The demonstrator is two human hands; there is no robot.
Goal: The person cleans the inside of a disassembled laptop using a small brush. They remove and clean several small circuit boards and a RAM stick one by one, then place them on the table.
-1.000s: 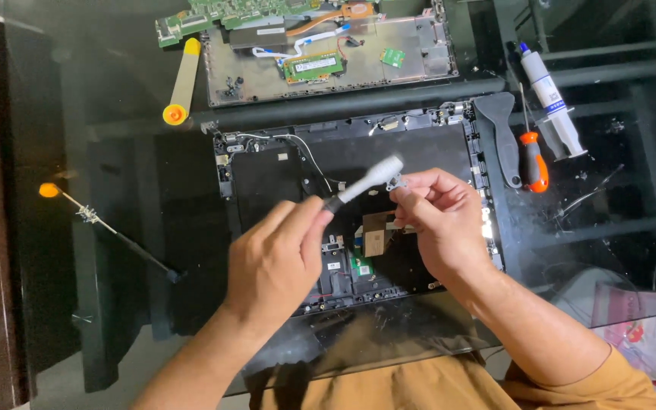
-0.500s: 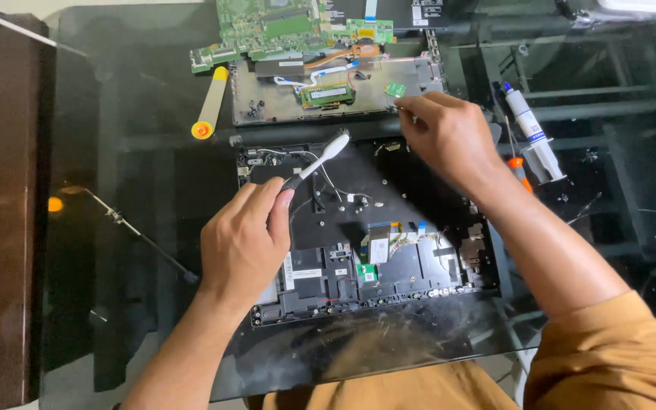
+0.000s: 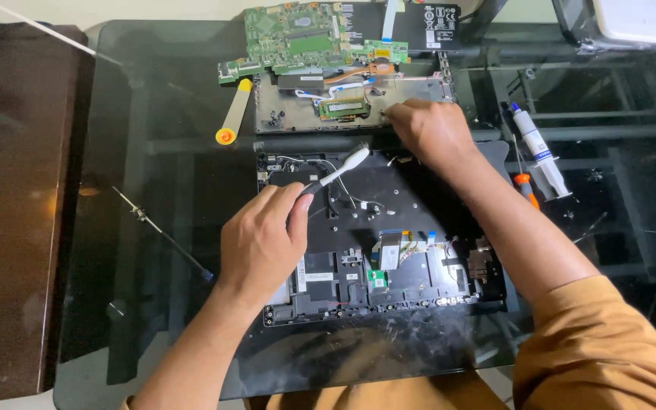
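On the glass tabletop (image 3: 153,137) a thin metal rod (image 3: 162,231) lay at the left, untouched, with a yellow-tipped cylinder (image 3: 233,114) beyond it; neither had shifted over the last second. The left hand (image 3: 260,247) had stayed over the opened laptop base (image 3: 389,250), its fingers (image 3: 298,205) closed around the handle of the white brush (image 3: 339,168), whose head rested near the upper edge of the base, about where it had been half a second before. The right hand (image 3: 430,133) had changed most: a second earlier it sat at the middle of the base beside the brush, and it had since travelled up to the grey bottom cover (image 3: 282,114) lying like a shallow tray behind the base; its fingers were pinched together at the tray's right part, though what they held, if anything, was too small to tell. That tray held a small green memory board (image 3: 341,108) and loose flat cables; the green motherboard (image 3: 305,34) lay past it. At the right a white syringe tube (image 3: 534,144) and an orange-handled screwdriver (image 3: 526,186) lay apart.
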